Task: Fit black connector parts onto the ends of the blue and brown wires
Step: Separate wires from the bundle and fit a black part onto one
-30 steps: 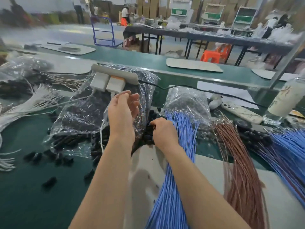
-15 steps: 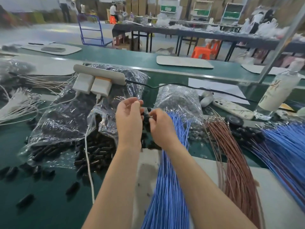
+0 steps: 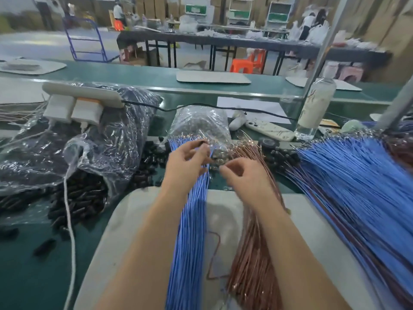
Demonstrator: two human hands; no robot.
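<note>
Over blue wires [image 3: 194,220], left hand [image 3: 186,163] pinches black connector [image 3: 202,143], poised for fitting; right hand [image 3: 244,177] curled at brown wires [image 3: 252,265], grip indeterminate

Glossy smooth plastic insulation is seen on the blue wires [image 3: 192,220], and a coppery sheen on the brown wires [image 3: 252,265]. Crinkled clear plastic film is shown on the bag [image 3: 116,139], bright with glare. The black connector parts [image 3: 82,198] are seen as smooth, faintly glossy plastic. The matt green bench surface [image 3: 33,276] is overlaid by a matt, scuffed off-white board [image 3: 125,220].
</note>
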